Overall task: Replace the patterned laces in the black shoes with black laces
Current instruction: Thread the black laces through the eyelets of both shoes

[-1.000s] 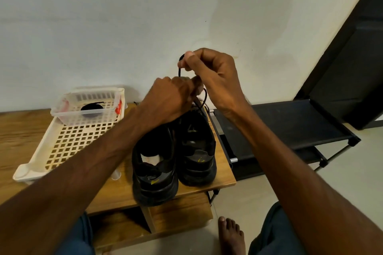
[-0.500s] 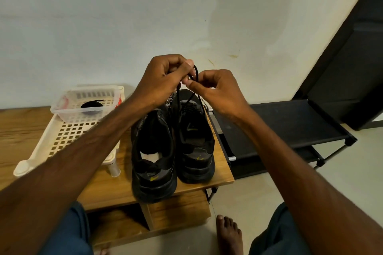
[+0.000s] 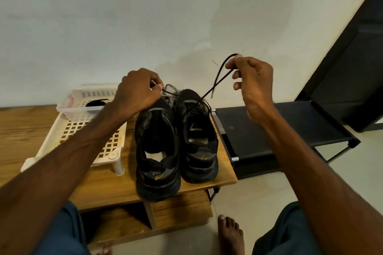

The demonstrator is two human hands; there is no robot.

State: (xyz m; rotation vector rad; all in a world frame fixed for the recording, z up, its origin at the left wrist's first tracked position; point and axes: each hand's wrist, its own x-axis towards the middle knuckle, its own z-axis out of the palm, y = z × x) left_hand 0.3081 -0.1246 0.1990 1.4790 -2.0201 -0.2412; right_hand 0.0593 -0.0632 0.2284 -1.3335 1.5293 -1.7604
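two black shoes (image 3: 196,163) stand side by side on the table (image 3: 107,188), heels toward the operator; the right shoe (image 3: 196,147) carries a black lace (image 3: 217,76) through its eyelets, and the patterned laces (image 3: 173,94) lie loose just beyond the toes at 12 o'clock. the right grip (image 3: 255,80) pinches a raised loop of this lace at 1 o'clock of the shoe, and the left grip (image 3: 138,91) pinches its other run at 11 o'clock. judged status: about half complete, with the right shoe's knot pending, the left shoe (image 3: 157,151) apparently unlaced, and a dark coil (image 3: 95,103), probably the second black lace, in the basket (image 3: 68,103) at 10 o'clock.
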